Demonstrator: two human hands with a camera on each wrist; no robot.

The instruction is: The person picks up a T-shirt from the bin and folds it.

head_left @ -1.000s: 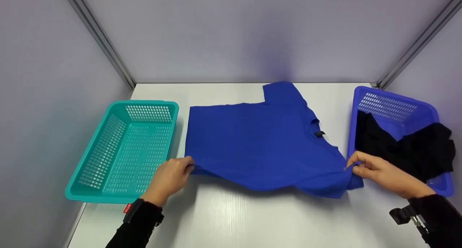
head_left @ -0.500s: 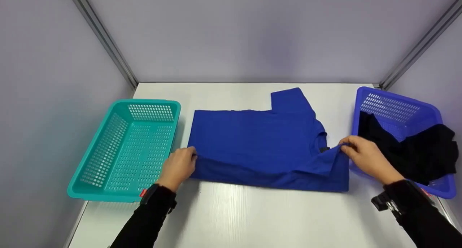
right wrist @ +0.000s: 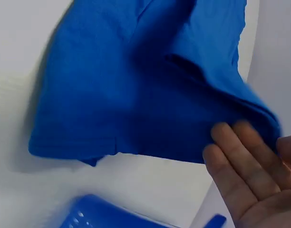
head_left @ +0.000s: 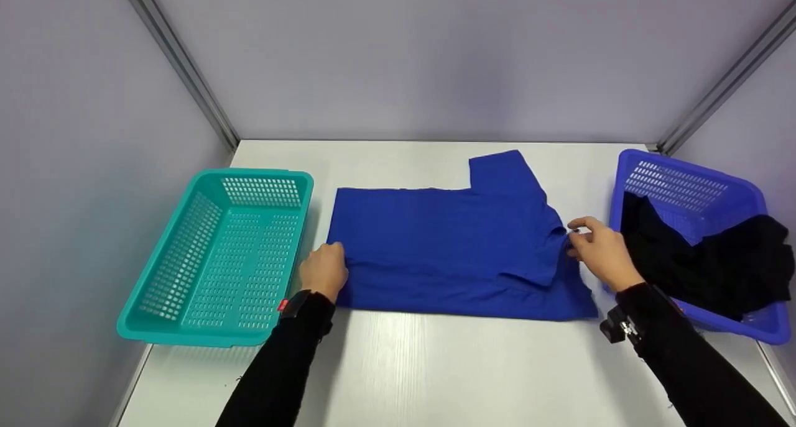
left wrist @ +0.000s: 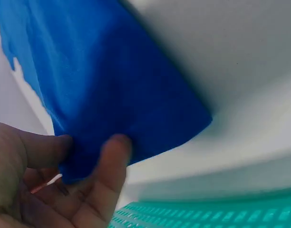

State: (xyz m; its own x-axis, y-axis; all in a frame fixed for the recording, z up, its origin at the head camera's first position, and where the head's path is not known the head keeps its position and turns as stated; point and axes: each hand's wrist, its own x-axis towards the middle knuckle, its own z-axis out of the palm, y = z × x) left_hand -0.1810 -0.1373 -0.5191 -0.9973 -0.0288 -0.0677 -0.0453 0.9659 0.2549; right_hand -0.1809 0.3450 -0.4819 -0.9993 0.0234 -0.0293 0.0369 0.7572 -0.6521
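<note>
A blue short-sleeved T-shirt (head_left: 435, 228) lies sideways on the white table, its near side folded over toward the middle and one sleeve sticking out at the back. At the left end my left hand (head_left: 324, 270) holds the hem, thumb and curled fingers around the cloth's edge (left wrist: 121, 95). By the neckline on the right, my right hand (head_left: 600, 250) has thumb and fingers at the folded shoulder part. In the right wrist view the fold (right wrist: 221, 71) stands slightly raised between thumb and fingertips (right wrist: 221, 130).
A teal perforated basket (head_left: 214, 338) stands left of the shirt, close beside the left hand. To the right, a purple basket (head_left: 724, 188) holds black cloth (head_left: 715, 265). Pale panels (head_left: 398, 54) enclose the back and sides of the table.
Both hands have carried the shirt's near side up and over onto the rest. The right hand has moved left and away toward the neckline; the fold now lies mostly flat.
</note>
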